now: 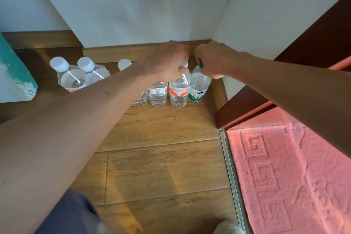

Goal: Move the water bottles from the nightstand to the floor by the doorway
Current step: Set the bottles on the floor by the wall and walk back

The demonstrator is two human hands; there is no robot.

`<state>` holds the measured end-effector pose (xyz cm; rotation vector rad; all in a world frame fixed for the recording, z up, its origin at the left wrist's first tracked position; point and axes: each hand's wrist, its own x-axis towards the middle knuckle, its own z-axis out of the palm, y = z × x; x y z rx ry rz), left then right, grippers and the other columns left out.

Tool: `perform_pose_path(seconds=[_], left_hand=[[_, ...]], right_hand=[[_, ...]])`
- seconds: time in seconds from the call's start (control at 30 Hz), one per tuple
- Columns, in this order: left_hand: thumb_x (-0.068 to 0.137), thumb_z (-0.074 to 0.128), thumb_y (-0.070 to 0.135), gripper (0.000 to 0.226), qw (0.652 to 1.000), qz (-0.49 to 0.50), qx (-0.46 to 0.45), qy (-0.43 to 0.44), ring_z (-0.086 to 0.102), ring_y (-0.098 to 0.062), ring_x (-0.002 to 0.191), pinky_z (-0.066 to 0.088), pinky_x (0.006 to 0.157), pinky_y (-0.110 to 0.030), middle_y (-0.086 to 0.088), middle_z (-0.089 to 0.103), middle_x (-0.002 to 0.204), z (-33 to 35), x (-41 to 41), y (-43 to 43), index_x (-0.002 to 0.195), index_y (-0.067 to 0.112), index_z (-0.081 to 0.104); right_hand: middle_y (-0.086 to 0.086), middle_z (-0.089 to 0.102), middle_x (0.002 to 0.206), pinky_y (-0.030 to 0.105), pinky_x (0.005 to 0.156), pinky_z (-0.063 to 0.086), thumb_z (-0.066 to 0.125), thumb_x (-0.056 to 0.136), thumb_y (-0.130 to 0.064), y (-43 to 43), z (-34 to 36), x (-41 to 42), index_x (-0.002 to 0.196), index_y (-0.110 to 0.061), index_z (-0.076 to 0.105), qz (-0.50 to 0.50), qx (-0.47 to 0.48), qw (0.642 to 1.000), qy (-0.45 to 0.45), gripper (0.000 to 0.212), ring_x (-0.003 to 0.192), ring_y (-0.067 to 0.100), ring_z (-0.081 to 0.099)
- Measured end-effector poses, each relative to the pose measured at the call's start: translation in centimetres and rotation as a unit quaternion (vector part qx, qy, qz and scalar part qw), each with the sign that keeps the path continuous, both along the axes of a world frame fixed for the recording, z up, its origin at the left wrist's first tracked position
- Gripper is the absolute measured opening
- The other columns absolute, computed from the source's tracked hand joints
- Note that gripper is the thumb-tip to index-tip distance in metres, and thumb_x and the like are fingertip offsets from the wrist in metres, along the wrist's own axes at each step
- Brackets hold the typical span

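Several water bottles (157,94), two gripped at caps (183,64)

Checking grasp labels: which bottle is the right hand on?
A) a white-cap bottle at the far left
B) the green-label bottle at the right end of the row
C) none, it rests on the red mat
B: the right hand grips the green cap of the green-label bottle, which stands nearest the corner. The left hand grips the top of the red-label bottle beside it.
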<state>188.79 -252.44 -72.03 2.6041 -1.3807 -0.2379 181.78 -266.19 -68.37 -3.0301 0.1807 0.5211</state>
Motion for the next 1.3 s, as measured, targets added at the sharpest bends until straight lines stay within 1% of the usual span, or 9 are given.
perform_pose_path(seconds=[0.07, 0.23, 0.43, 0.57, 0.73, 0.83, 0.93, 1.13, 1.3], left_hand=[[0.088, 0.065, 0.026, 0.024, 1.000, -0.005, 0.012, 0.025, 0.063, -0.030, 0.097, 0.052, 0.084, -0.041, -0.011, 0.070, 0.098, 0.1, 0.0, 0.0, 0.097, 0.005, 0.071], [0.079, 0.076, 0.015, 0.046, 0.997, -0.033, 0.034, 0.068, 0.057, -0.021, 0.109, 0.049, 0.092, -0.039, 0.002, 0.062, 0.119, 0.7, 0.1, 0.1, 0.122, 0.023, 0.062], [0.079, 0.068, -0.002, 0.032, 0.996, -0.059, 0.028, 0.065, 0.055, -0.015, 0.085, 0.043, 0.072, -0.030, 0.013, 0.053, 0.088, 0.8, 0.1, 0.3, 0.102, 0.020, 0.068], [0.083, 0.071, 0.008, 0.026, 0.997, -0.052, 0.025, 0.055, 0.048, -0.015, 0.083, 0.037, 0.070, -0.029, 0.010, 0.045, 0.088, 0.7, -0.2, 0.0, 0.107, 0.014, 0.066], [0.085, 0.069, 0.018, 0.023, 0.998, -0.037, 0.042, 0.009, 0.058, -0.028, 0.092, 0.048, 0.077, -0.038, -0.005, 0.057, 0.096, 1.0, -0.7, -0.3, 0.105, 0.008, 0.065], [0.087, 0.066, 0.024, 0.020, 0.997, -0.028, 0.051, -0.046, 0.058, -0.031, 0.086, 0.043, 0.077, -0.038, -0.008, 0.059, 0.084, 1.5, -1.1, -0.5, 0.082, 0.006, 0.060], [0.089, 0.064, 0.024, 0.038, 0.996, -0.007, 0.047, -0.071, 0.048, -0.027, 0.074, 0.031, 0.070, -0.035, 0.000, 0.039, 0.064, 1.9, -1.4, -0.5, 0.062, 0.013, 0.039], [0.088, 0.064, 0.024, 0.027, 0.997, 0.036, 0.023, -0.071, 0.052, -0.030, 0.074, 0.033, 0.065, -0.035, -0.006, 0.043, 0.074, 1.9, -1.7, -0.7, 0.073, 0.012, 0.045], [0.089, 0.065, 0.029, 0.027, 0.996, 0.060, -0.001, -0.072, 0.060, -0.032, 0.077, 0.037, 0.063, -0.034, -0.010, 0.054, 0.077, 1.0, -1.7, -0.7, 0.080, 0.004, 0.059]], right_hand=[[0.012, 0.056, 0.102, 0.032, 0.068, 0.044, 0.060, 0.090, -0.007, 0.0, -0.1, 0.0, 0.114, -0.006, 0.056, -0.001, 0.000, 1.000, 0.002, 0.025, 0.082, 0.024, 0.053], [0.014, 0.056, 0.108, 0.036, 0.073, 0.049, 0.057, 0.088, -0.003, -0.3, -0.1, 0.0, 0.115, -0.008, 0.055, -0.005, 0.005, 1.000, -0.006, 0.028, 0.087, 0.027, 0.055], [0.014, 0.055, 0.107, 0.036, 0.073, 0.049, 0.058, 0.089, -0.002, -0.4, 0.2, -0.3, 0.115, -0.008, 0.055, -0.001, 0.000, 1.000, -0.017, 0.026, 0.084, 0.026, 0.054], [0.010, 0.049, 0.100, 0.034, 0.068, 0.046, 0.061, 0.087, 0.000, -0.2, 0.8, -0.2, 0.116, -0.008, 0.053, -0.003, 0.002, 1.000, -0.017, 0.031, 0.083, 0.025, 0.052], [0.009, 0.040, 0.096, 0.034, 0.067, 0.036, 0.058, 0.088, -0.002, 0.0, 1.8, -0.3, 0.118, -0.007, 0.051, -0.005, -0.010, 1.000, -0.025, 0.031, 0.082, 0.026, 0.045], [0.009, 0.039, 0.097, 0.033, 0.068, 0.037, 0.057, 0.089, -0.002, 0.0, 2.0, -0.4, 0.120, -0.006, 0.050, -0.007, -0.012, 0.999, -0.029, 0.032, 0.082, 0.026, 0.045], [0.009, 0.042, 0.093, 0.033, 0.069, 0.042, 0.061, 0.088, -0.003, -0.1, 1.9, -0.4, 0.116, -0.006, 0.050, -0.009, -0.007, 1.000, -0.026, 0.030, 0.081, 0.024, 0.048], [0.006, 0.040, 0.083, 0.032, 0.066, 0.043, 0.065, 0.085, -0.002, -0.4, 1.3, -0.3, 0.098, -0.011, 0.044, -0.015, 0.002, 1.000, -0.018, 0.027, 0.078, 0.023, 0.048], [0.009, 0.047, 0.095, 0.032, 0.067, 0.045, 0.065, 0.086, -0.004, -0.7, 1.0, -0.3, 0.097, -0.013, 0.044, -0.009, 0.001, 1.000, -0.014, 0.026, 0.080, 0.024, 0.050]])
